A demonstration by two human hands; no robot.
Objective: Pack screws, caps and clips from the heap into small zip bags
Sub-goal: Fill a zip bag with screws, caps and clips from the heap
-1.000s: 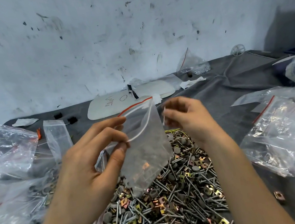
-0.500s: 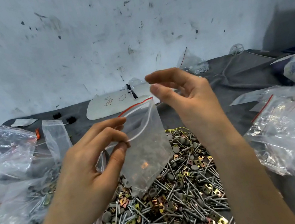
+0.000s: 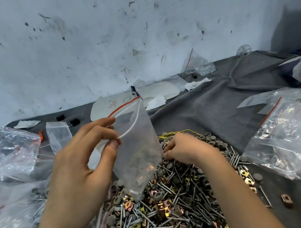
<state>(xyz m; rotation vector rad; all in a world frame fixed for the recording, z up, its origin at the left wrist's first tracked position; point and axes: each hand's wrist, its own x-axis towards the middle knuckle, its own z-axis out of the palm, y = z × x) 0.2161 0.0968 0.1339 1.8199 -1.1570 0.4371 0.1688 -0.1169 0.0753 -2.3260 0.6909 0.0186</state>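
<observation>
- Left hand [image 3: 78, 165] is pinching a small clear plastic zip bag [image 3: 138, 151] above the mixed metal heap of screws [image 3: 171, 209].
- Right hand [image 3: 187, 149] is resting, fingers curled, on the heap's far part; I cannot tell its grip.

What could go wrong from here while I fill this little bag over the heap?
1. The left hand pinches the bag by one side of its mouth; it may sag shut and parts could miss.
2. The right hand digs in the heap of pointed screws; a pricked finger is possible.
3. One clip lies loose on the cloth; more may scatter.
</observation>
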